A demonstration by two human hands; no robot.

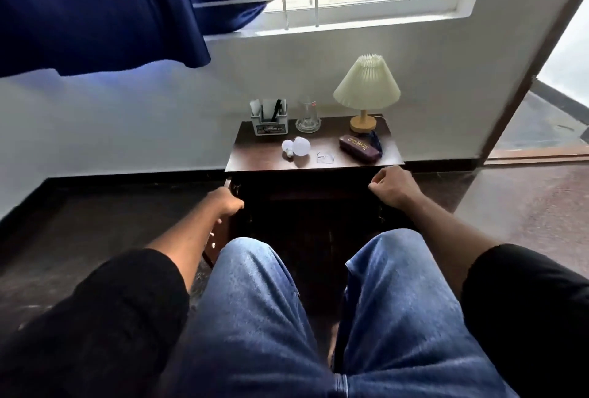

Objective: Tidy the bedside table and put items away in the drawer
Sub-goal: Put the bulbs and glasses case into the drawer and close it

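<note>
The dark wooden bedside table stands against the wall. On it lie two white bulbs, clear spectacles and a maroon spectacle case. Below the top, the drawer is pulled out toward my knees, and its inside is too dark to see. My left hand grips the drawer's left edge. My right hand hovers by the table's front right corner with curled fingers and nothing visible in them.
At the back of the table stand a white organiser with a pen, a glass mug and a pleated lamp. A blue curtain hangs at upper left. A doorway opens at right. My denim-clad knees fill the foreground.
</note>
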